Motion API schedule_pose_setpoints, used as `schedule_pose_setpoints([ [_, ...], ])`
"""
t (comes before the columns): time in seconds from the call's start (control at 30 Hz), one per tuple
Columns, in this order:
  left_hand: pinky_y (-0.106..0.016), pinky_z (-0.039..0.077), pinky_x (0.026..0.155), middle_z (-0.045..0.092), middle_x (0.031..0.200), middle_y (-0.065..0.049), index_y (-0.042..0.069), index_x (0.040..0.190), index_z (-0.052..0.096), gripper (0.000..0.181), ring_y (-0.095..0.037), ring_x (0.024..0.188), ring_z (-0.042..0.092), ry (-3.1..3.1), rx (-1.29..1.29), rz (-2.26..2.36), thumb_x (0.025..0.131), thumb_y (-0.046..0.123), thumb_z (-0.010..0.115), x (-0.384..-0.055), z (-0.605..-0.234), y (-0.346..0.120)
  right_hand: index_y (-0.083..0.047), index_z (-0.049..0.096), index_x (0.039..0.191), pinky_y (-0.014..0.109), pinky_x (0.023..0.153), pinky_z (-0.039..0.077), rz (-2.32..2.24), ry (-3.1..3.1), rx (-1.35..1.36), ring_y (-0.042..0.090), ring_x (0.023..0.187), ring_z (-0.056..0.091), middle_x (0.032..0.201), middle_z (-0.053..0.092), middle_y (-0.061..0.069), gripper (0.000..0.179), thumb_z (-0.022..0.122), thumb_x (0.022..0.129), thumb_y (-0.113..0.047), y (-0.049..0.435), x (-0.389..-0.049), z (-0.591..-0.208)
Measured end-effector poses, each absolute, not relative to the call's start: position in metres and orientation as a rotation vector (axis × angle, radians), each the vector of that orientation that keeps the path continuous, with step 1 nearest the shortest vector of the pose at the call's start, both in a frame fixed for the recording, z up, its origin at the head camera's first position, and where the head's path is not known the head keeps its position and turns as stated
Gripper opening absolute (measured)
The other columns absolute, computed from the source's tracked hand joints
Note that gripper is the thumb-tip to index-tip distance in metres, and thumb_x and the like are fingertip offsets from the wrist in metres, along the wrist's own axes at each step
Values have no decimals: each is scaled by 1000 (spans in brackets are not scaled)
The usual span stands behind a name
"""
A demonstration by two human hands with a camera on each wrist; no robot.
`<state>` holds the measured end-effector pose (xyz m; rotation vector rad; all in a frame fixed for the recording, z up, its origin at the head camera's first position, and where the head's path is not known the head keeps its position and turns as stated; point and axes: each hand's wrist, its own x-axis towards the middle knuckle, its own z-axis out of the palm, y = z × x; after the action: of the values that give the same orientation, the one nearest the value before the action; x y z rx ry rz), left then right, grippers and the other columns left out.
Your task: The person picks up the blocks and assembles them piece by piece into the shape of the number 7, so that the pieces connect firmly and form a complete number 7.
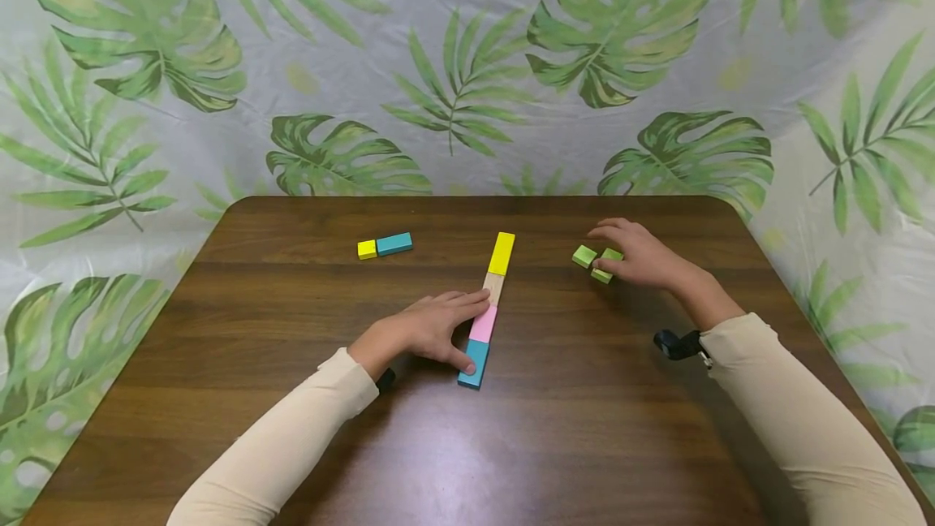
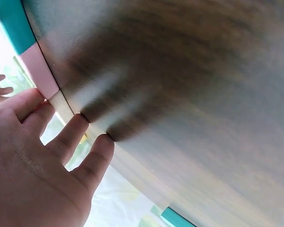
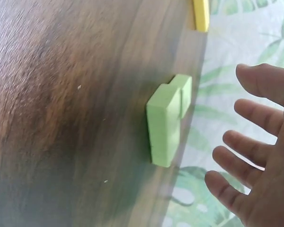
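A straight row of blocks runs up the middle of the table: a blue block (image 1: pixel 478 351) nearest, then a pink block (image 1: pixel 483 324), a plain wooden block (image 1: pixel 493 286) and a yellow block (image 1: pixel 501 253) farthest. My left hand (image 1: pixel 429 326) rests along its left side, thumb on the blue block and fingertips at the wooden and pink ones. My right hand (image 1: pixel 641 258) hovers at three small green blocks (image 1: pixel 583 256) on the right, partly covering two of them. In the right wrist view its fingers are spread, apart from the green blocks (image 3: pixel 163 125).
At the back left, a small yellow block (image 1: pixel 367 250) sits end to end with a blue block (image 1: pixel 394 243). The brown wooden table (image 1: pixel 570 428) ends at a leaf-print sheet (image 1: pixel 467 63) hanging behind it.
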<state>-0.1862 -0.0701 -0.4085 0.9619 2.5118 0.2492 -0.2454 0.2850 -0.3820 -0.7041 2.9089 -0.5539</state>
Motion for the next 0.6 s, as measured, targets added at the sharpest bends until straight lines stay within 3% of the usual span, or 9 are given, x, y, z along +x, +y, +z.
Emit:
schedule_pose_setpoints([
  [0.6, -53, 18, 111, 5, 155, 14, 29, 147, 17, 94, -25, 143, 14, 2510, 967, 256, 72, 61, 64, -187, -409, -71, -4, 53, 127, 58, 96, 31, -425, 2926, -685, 42, 119, 40, 127, 51, 21, 44, 60, 86, -20, 281, -258, -395],
])
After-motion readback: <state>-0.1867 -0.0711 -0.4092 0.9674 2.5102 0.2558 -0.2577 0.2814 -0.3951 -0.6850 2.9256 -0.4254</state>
